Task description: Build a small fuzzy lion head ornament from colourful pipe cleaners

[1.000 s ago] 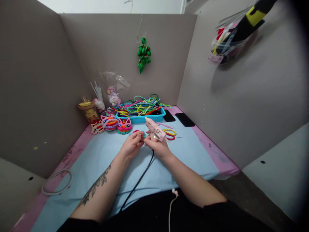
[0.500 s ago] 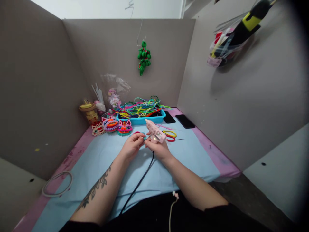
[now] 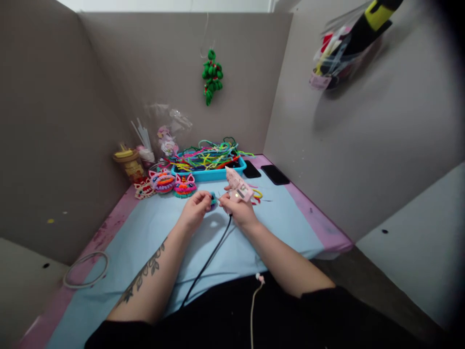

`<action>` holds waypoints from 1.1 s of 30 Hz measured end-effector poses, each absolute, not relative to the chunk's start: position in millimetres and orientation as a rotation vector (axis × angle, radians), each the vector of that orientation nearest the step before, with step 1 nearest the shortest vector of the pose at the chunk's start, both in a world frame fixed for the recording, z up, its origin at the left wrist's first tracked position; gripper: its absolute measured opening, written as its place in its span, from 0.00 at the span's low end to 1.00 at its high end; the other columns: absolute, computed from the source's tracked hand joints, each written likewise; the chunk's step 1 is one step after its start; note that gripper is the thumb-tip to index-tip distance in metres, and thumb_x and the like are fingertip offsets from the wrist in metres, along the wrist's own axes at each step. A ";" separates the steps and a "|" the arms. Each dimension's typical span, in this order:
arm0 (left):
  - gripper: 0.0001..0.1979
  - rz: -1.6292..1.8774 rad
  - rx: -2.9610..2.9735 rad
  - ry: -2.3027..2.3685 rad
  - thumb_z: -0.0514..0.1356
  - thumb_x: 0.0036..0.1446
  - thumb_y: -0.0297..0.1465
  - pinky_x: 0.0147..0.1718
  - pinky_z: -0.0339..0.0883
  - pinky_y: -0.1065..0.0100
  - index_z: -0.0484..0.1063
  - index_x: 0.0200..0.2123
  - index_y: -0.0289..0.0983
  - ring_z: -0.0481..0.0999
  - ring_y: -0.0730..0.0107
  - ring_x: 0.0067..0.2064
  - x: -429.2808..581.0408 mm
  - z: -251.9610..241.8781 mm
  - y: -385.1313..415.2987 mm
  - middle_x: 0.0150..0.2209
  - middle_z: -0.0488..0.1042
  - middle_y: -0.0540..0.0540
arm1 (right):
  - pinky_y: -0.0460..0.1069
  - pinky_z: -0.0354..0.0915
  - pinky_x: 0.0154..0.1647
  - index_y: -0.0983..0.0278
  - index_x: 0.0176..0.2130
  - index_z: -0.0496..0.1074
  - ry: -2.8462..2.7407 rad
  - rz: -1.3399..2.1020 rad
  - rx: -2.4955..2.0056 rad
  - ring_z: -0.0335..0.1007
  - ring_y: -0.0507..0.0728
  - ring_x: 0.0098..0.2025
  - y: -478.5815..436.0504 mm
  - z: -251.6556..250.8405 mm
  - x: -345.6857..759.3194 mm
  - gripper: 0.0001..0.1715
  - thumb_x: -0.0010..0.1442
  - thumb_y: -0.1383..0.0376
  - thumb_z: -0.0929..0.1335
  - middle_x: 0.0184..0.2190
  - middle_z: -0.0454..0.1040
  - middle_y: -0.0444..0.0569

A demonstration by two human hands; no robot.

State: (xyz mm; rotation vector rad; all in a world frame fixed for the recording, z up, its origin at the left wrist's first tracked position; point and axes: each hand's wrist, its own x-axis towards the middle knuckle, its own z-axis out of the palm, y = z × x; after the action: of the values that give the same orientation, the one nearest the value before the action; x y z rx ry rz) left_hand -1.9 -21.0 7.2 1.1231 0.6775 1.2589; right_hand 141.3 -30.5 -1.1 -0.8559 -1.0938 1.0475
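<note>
My left hand (image 3: pixel 194 209) is closed in a pinch on a small teal-blue pipe-cleaner piece (image 3: pixel 213 200), held above the blue cloth. Just to its right, my right hand (image 3: pixel 241 214) wraps round the grip of a pale pink glue gun (image 3: pixel 240 187). The gun's nozzle points up and away, and its black cord (image 3: pixel 209 264) runs down toward my body. A thin strand shows between the teal piece and my right fingers; I cannot make out what it is. Behind the gun lie scissors (image 3: pixel 257 194) with yellow and red handles, partly hidden.
Beyond my hands stands a blue tray (image 3: pixel 203 176) heaped with colourful pipe cleaners. Several fuzzy animal-face pieces (image 3: pixel 185 186) sit at its left, near a yellow-lidded cup (image 3: pixel 129 162). Two phones (image 3: pixel 275 175) lie at the right. A white cable loop (image 3: pixel 85 270) rests at the left edge.
My hands have drawn apart, and the teal piece shows more clearly in my left fingers. The glue gun has moved slightly right relative to the tray. The whole view has shifted a little.
</note>
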 end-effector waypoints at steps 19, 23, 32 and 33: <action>0.06 0.561 2.531 0.208 0.60 0.51 0.29 0.28 0.63 0.71 0.77 0.32 0.43 0.73 0.69 0.28 37.9 41.4 -87.9 0.28 0.74 0.47 | 0.42 0.57 0.17 0.61 0.38 0.63 -1.048 1.329 -0.696 0.64 0.48 0.19 -7.5 -11.7 165.0 0.24 0.40 0.66 0.72 0.19 0.67 0.35; 0.09 0.150 2.900 0.430 0.63 0.47 0.36 0.29 0.63 0.67 0.74 0.32 0.38 0.72 0.62 0.30 53.9 23.1 -107.3 0.29 0.73 0.43 | 0.42 0.59 0.19 0.62 0.37 0.63 -1.058 1.337 -0.671 0.65 0.48 0.20 -6.7 -13.1 165.2 0.24 0.40 0.66 0.73 0.19 0.68 0.35; 0.12 -0.176 2.933 0.564 0.52 0.58 0.35 0.27 0.62 0.68 0.70 0.31 0.34 0.72 0.66 0.28 59.9 15.9 -112.6 0.29 0.72 0.43 | 0.42 0.57 0.17 0.62 0.38 0.62 -1.049 1.347 -0.642 0.65 0.49 0.19 -5.9 -11.8 164.9 0.24 0.40 0.66 0.73 0.19 0.69 0.35; 0.11 -0.165 2.896 0.571 0.52 0.58 0.35 0.27 0.62 0.69 0.70 0.31 0.35 0.72 0.67 0.28 58.8 16.6 -110.8 0.29 0.72 0.44 | 0.42 0.57 0.17 0.62 0.38 0.62 -1.048 1.345 -0.642 0.65 0.49 0.19 -5.7 -12.0 164.8 0.24 0.40 0.66 0.73 0.19 0.69 0.35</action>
State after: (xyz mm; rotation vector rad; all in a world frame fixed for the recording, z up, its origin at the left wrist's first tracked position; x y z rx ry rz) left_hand 58.8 -110.8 16.6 2.8960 0.5713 -0.1646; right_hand 164.8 -5.7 -12.0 -0.6419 -1.0479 1.3453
